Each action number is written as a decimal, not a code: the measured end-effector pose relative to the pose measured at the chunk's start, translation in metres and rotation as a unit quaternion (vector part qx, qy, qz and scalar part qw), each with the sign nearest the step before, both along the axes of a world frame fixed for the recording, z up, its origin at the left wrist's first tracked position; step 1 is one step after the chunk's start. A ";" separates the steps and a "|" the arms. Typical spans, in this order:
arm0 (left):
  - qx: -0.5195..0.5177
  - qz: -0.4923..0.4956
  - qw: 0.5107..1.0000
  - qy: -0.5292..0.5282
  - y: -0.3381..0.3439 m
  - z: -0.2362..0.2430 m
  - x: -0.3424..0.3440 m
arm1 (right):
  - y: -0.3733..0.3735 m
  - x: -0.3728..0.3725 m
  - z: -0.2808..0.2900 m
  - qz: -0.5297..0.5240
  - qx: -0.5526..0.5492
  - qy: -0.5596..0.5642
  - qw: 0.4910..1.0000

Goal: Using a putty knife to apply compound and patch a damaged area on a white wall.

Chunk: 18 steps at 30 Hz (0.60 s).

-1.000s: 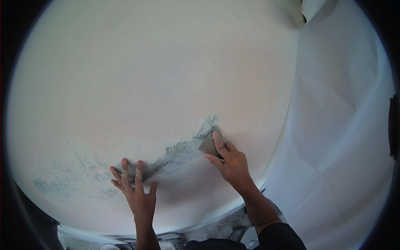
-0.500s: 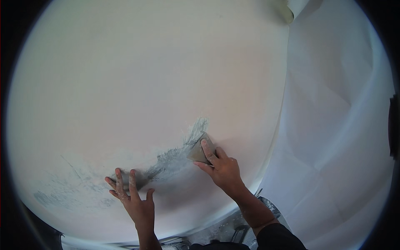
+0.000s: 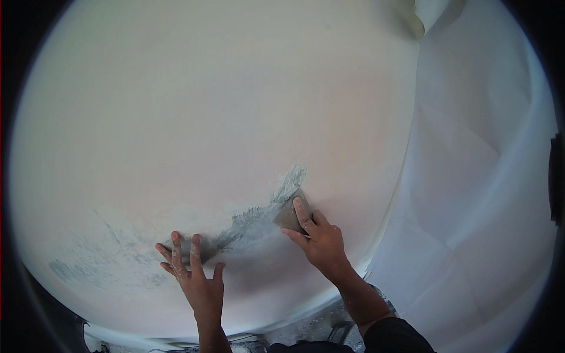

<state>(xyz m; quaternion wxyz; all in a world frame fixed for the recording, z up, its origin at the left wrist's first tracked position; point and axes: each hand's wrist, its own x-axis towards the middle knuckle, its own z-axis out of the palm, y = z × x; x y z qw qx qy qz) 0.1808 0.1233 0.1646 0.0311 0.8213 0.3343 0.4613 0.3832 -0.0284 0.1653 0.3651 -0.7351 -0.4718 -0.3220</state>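
My right hand (image 3: 326,244) holds a flat, square, grey-brown spreader (image 3: 288,217) against a large, pale, smoothly curved panel (image 3: 223,129). The index finger lies along its top, and the thumb is at its lower edge. Streaky grey smears (image 3: 253,222) run from beside it toward my left hand (image 3: 200,282). That hand's fingers are spread apart, with tips at the panel and no object in their grip. A dark patch lies behind the fingers; I cannot tell whether it is shadow or grey material. Whitish dust or paste marks the fingers of both hands.
Fainter grey smears (image 3: 100,262) spread over the panel's lower left. White sheeting (image 3: 465,176) hangs along its right edge, with a curled flap (image 3: 419,20) at the top. Below the panel's rim is a grey, speckled floor (image 3: 309,326) with dark objects on it.
The panel and both hands appear slightly farther right in the picture, and the hands keep nearly the same places on the panel. The grip on the spreader looks the same.
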 end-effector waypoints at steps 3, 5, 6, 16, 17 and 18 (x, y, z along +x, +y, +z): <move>-0.002 0.000 1.000 0.002 -0.001 0.000 -0.001 | 0.002 -0.001 0.003 -0.006 0.033 -0.007 0.999; -0.002 -0.003 1.000 0.002 0.000 0.000 -0.001 | -0.001 -0.008 -0.014 0.016 0.015 0.009 1.000; 0.001 -0.005 1.000 -0.001 0.001 0.000 -0.001 | -0.001 -0.004 -0.010 0.016 0.014 0.008 1.000; 0.000 -0.013 1.000 -0.013 0.002 0.000 -0.001 | -0.007 -0.002 -0.006 0.023 -0.045 0.064 0.997; -0.002 -0.013 1.000 -0.014 0.003 -0.001 0.000 | -0.008 -0.001 -0.004 0.022 -0.063 0.069 0.995; 0.000 -0.013 1.000 -0.015 0.004 -0.001 0.000 | -0.008 0.000 -0.005 0.022 -0.064 0.069 0.995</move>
